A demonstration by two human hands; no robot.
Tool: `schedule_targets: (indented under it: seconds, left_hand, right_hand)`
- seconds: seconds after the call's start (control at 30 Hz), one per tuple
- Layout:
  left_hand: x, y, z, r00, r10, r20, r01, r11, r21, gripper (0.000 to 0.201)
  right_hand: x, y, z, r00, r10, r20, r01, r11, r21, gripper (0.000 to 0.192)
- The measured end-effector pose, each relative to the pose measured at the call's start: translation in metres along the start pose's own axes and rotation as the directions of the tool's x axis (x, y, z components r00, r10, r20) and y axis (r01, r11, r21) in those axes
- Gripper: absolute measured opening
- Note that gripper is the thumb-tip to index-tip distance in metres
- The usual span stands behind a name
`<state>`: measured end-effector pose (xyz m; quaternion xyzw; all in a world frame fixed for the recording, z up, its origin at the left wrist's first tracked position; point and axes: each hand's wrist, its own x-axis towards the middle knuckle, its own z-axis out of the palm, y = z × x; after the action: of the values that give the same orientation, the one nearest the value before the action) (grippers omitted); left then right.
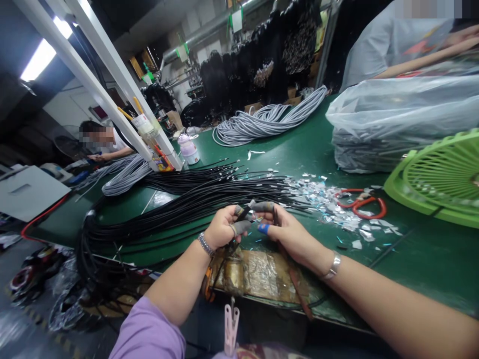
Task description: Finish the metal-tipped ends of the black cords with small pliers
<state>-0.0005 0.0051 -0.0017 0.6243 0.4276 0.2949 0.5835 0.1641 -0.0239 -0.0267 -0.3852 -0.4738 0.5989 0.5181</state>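
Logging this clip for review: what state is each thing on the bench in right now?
left hand: pinching a black cable end
right hand: gripping the same end
black cable bundle: loose, draped off the bench
red scissors: lying flat, unheld
grey cable coil: coiled
green fan: lying tilted

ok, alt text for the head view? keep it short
Two bare hands, left hand and right hand, pinch the end of a thin black cable between taped fingertips over a green workbench. A large bundle of black cables fans out to the left; foil scraps, red scissors and a green fan lie to the right.
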Motion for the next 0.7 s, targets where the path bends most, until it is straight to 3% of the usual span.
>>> schedule_targets:
  seconds: [0.23,0.7]
  left_hand:
    - [-0.0005,-0.0015,-0.0002,0.999,-0.016,0.036,0.015,0.999,0.029,0.051]
    - [0.001,0.0029,0.0008,1.0,-0.005,-0.028,0.005,1.0,0.024,0.047]
  right_hand:
    - [0.0,-0.0042,-0.0009,0.997,0.056,0.057,-0.065,0.983,0.172,0.057]
    - [0.0003,-0.0033,-0.0027,0.992,0.118,0.043,-0.123,0.983,0.134,0.037]
